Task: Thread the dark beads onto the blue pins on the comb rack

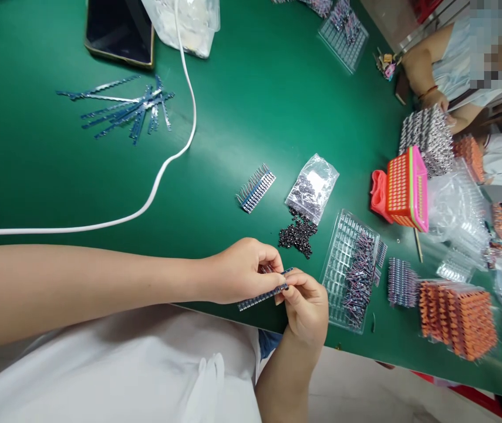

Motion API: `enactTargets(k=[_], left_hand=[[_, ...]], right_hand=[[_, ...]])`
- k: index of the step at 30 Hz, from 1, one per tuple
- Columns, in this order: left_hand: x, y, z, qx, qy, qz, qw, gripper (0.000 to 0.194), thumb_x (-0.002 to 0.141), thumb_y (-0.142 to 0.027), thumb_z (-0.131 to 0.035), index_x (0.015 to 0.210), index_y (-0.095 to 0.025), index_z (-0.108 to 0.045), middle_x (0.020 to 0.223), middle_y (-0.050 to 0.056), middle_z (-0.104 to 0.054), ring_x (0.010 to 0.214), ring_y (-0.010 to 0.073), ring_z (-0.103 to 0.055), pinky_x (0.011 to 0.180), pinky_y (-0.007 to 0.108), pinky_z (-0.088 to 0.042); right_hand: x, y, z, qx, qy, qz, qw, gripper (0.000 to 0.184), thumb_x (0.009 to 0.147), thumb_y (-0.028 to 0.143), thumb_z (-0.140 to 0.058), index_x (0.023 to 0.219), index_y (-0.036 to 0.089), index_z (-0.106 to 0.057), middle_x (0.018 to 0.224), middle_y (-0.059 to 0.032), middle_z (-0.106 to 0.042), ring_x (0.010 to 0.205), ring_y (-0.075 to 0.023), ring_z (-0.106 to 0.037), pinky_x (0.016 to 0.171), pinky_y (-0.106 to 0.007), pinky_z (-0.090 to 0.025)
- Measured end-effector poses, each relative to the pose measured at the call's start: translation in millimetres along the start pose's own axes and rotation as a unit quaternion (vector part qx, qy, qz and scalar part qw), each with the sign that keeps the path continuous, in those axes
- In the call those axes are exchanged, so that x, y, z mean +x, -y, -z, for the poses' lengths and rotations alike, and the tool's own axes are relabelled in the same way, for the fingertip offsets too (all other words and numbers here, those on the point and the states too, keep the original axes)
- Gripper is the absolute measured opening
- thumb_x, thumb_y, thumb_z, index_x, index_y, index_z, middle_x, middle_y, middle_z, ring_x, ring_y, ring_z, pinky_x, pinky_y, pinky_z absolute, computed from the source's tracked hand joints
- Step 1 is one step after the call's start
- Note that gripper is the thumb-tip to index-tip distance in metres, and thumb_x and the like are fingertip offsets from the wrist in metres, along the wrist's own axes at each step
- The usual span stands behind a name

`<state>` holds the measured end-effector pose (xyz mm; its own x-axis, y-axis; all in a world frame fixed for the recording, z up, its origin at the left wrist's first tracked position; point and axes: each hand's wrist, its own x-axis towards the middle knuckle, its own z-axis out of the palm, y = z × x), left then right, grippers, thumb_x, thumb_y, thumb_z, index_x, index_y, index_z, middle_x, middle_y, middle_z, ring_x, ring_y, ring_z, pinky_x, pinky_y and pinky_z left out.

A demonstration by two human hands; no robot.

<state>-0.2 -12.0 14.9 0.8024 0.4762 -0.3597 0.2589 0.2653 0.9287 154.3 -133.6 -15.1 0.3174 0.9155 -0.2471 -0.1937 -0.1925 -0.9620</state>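
Head view shows the left hand [245, 271] and the right hand [310, 306] meeting over the near edge of the green desk [224, 141]. The left hand is curled, its thumb and fingers closed around a narrow dark-blue strip lined with small parts [257, 299]; the right hand pinches the strip's right end between thumb and fingertips. Farther from the near edge lies a blue-and-white strip with upright wire leads [257, 189], and right of it a clear plastic bag of small dark pieces [312, 188], with a loose pile of black pieces [298, 236] just beside its lower end. Right of the hands, close to the near edge, a clear plastic tray [336, 267] holds a heap of wire-leaded parts [360, 279]. Farther right along that edge sits an orange stacked block [457, 317]. A white cable [156, 188] curves across the desk's left part.
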Motion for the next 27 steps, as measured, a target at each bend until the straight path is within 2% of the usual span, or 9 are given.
enactTargets(k=[21,27], left_hand=[[1.1,0.9,0.8,0.019,0.014,-0.009,1.000,0.015,0.076,-0.027,-0.060,0.069,-0.015,-0.063,0.059,-0.003,-0.055,0.056,0.0107,-0.047,0.049,0.021,-0.032],[0.9,3.2,-0.9,0.004,0.007,-0.001,1.000,0.014,0.077,-0.026,-0.061,0.068,-0.014,-0.062,0.059,-0.004,-0.054,0.056,0.0101,-0.045,0.049,0.021,-0.032]], right_hand=[[-0.4,-1.5,2.1,0.016,0.019,0.006,1.000,0.003,0.078,0.022,-0.078,0.081,0.023,-0.077,0.074,0.0003,-0.064,0.055,-0.0095,-0.059,0.046,-0.022,-0.050],[0.0,-1.7,2.6,-0.003,0.014,0.007,1.000,0.004,0.078,0.025,-0.078,0.079,0.022,-0.077,0.072,0.0002,-0.062,0.056,-0.0098,-0.059,0.047,-0.021,-0.051]])
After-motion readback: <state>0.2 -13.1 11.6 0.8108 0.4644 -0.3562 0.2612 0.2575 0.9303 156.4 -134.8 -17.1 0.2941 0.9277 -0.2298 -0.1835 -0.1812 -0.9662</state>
